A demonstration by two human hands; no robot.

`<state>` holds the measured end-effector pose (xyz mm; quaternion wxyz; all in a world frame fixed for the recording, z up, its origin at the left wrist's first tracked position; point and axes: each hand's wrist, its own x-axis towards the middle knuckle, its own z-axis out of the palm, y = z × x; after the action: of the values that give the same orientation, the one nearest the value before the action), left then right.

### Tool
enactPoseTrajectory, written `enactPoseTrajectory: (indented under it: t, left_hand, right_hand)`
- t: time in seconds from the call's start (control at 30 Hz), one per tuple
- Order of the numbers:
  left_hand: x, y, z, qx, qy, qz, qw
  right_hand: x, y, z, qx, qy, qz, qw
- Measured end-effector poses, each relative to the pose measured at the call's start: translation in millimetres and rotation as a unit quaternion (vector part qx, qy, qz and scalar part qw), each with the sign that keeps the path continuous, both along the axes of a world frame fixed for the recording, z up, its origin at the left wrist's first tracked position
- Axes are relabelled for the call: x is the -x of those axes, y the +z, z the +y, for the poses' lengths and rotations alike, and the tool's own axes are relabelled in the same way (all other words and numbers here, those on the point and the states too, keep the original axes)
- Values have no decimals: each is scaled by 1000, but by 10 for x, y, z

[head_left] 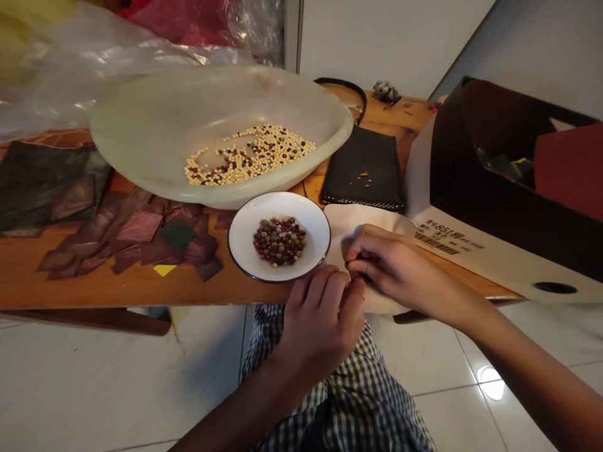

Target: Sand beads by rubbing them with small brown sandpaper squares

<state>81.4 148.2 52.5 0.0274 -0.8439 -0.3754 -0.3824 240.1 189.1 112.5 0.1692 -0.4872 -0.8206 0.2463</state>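
Observation:
My left hand (323,307) is closed at the table's front edge, fingers curled beside the white dish's rim; whatever is in it is hidden. Close by, my right hand (393,260) pinches with thumb and fingertips over a pale sheet (339,223), and a small dark bit shows at the fingertips, too small to name. The white dish (240,235) has a dark rim and bears a heap of brown, dark red and cream beads (280,242). Behind it a large pale bowl (155,107) leans tilted, with many cream and dark beads (264,150) inside.
Dark red and green squares (141,232) lie piled on the wooden table (188,292) at left. A black textured pad (362,160) with crumbs lies behind the sheet. A black-and-white box (480,251) stands at right. Clear plastic bags (117,50) fill the back left.

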Motion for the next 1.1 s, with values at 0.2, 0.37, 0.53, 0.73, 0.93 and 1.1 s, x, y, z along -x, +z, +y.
enactPoseTrajectory:
  t: [0.2, 0.37, 0.53, 0.73, 0.93, 1.1]
  left_hand:
    - [2, -10, 2, -2, -3, 0, 1000]
    - [-4, -11, 3, -7, 1, -3, 1000]
    - [-4, -5, 0, -8, 4, 6, 1000]
    - [-7, -19, -3, -11, 8, 5, 1000]
    - [-6, -28, -3, -16, 10, 6, 1000]
    - [1, -12, -7, -13, 7, 9, 1000]
  right_hand:
    - [25, 8, -12, -13, 13, 1, 1000]
    - [45, -31, -19, -48, -10, -14, 999]
    - [44, -67, -31, -40, 3, -7, 999]
    - [43, -57, -58, -46, 7, -13, 999]
    - [30, -62, -44, -63, -12, -14, 998]
    - [11, -16, -45, -4, 38, -4, 999]
